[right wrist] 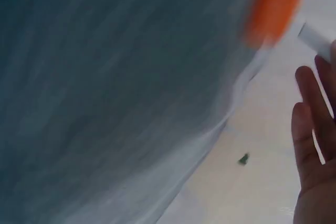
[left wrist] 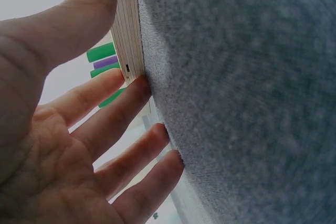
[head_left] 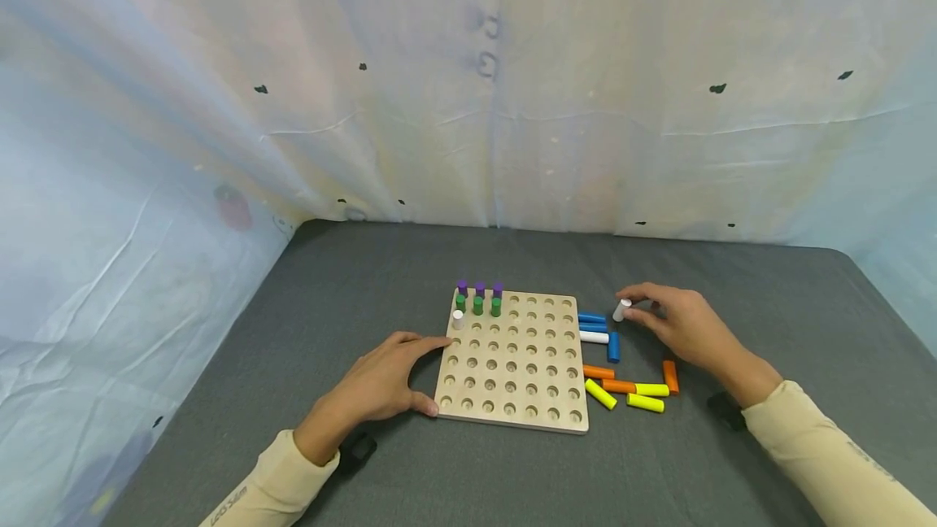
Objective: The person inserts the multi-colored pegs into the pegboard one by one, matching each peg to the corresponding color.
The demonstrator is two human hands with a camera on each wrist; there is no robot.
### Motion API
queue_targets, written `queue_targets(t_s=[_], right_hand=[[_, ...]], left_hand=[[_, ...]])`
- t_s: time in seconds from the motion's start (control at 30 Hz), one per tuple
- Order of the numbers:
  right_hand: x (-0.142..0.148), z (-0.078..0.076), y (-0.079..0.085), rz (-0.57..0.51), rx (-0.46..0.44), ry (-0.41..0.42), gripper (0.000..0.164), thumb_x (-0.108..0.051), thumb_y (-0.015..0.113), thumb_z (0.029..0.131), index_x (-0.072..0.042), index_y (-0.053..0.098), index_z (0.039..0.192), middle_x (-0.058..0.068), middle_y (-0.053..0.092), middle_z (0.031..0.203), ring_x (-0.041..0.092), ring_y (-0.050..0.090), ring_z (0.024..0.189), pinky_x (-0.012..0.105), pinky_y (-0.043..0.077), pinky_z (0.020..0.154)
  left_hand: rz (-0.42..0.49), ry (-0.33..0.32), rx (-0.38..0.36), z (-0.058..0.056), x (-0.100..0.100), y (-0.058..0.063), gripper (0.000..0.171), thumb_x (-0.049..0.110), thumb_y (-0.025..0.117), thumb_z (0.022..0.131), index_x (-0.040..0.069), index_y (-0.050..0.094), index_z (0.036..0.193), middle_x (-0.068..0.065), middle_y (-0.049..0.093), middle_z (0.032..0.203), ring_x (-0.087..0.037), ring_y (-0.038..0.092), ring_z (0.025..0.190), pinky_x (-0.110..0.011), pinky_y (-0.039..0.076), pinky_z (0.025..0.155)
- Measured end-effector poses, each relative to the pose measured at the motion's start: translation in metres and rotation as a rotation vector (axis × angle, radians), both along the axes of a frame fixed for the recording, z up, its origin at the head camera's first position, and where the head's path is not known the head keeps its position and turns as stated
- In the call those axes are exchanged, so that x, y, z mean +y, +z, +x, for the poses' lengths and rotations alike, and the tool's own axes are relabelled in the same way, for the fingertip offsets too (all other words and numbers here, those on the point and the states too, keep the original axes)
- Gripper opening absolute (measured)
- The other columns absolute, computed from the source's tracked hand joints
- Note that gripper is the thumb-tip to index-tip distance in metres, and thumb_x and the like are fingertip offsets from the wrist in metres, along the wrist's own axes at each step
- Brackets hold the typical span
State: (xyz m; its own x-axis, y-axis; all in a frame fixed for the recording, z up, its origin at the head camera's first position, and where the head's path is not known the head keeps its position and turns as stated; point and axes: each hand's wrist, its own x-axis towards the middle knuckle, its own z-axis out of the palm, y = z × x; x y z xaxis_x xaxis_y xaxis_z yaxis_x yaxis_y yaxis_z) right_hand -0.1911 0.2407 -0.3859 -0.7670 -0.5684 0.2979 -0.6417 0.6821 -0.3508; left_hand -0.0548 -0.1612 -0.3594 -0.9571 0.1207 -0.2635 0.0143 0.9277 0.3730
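A square wooden pegboard (head_left: 521, 364) with rows of round holes lies on the grey table. Three purple pegs (head_left: 479, 289) stand in its far row at the left, three green pegs (head_left: 478, 306) in front of them, and one white peg (head_left: 458, 320) nearer still. My left hand (head_left: 384, 379) touches the board's left edge with fingers extended and spread; the thumb is by the near corner. To the right of the board, my right hand (head_left: 688, 328) pinches another white peg (head_left: 621, 311) between thumb and fingertips, tilted above the table. That peg (right wrist: 315, 40) also shows in the right wrist view.
Against the board's right side lie blue pegs (head_left: 614, 347) and a white peg (head_left: 594, 337). Nearer me, orange pegs (head_left: 671, 378) and yellow pegs (head_left: 646, 403) are scattered. A pale sheet (head_left: 571, 137) hangs behind the table (head_left: 366, 267) and along its left.
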Motion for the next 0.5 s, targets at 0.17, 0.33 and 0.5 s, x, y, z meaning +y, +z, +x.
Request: queue_targets(t_s=[0.17, 0.33, 0.5], right_hand=[[-0.016, 0.006, 0.013, -0.04, -0.016, 0.039, 0.027, -0.019, 0.074, 0.09, -0.016, 0.072, 0.117, -0.002, 0.074, 0.109, 0.016, 0.069, 0.091, 0.041, 0.057, 0.075], [-0.045, 0.014, 0.03, -0.065, -0.048, 0.101, 0.027, -0.022, 0.072, 0.092, -0.017, 0.071, 0.118, -0.003, 0.074, 0.11, 0.015, 0.07, 0.094, 0.043, 0.058, 0.081], [-0.079, 0.02, 0.041, -0.105, -0.06, 0.143, 0.026, -0.024, 0.072, 0.092, -0.019, 0.071, 0.117, -0.005, 0.075, 0.107, 0.011, 0.07, 0.093, 0.04, 0.057, 0.081]], left_hand=[[0.0, 0.002, -0.001, 0.0, 0.0, 0.0, 0.092, 0.041, 0.091, 0.065, 0.038, 0.049, 0.146, -0.005, 0.052, 0.145, -0.027, 0.047, 0.136, -0.061, 0.048, 0.093], [-0.003, -0.001, 0.007, -0.001, -0.001, -0.002, 0.092, 0.042, 0.091, 0.064, 0.039, 0.049, 0.146, -0.005, 0.052, 0.145, -0.026, 0.047, 0.136, -0.06, 0.049, 0.093], [0.008, -0.001, 0.009, 0.0, -0.001, -0.003, 0.092, 0.041, 0.091, 0.064, 0.038, 0.049, 0.146, -0.004, 0.053, 0.144, -0.026, 0.048, 0.135, -0.061, 0.048, 0.092]])
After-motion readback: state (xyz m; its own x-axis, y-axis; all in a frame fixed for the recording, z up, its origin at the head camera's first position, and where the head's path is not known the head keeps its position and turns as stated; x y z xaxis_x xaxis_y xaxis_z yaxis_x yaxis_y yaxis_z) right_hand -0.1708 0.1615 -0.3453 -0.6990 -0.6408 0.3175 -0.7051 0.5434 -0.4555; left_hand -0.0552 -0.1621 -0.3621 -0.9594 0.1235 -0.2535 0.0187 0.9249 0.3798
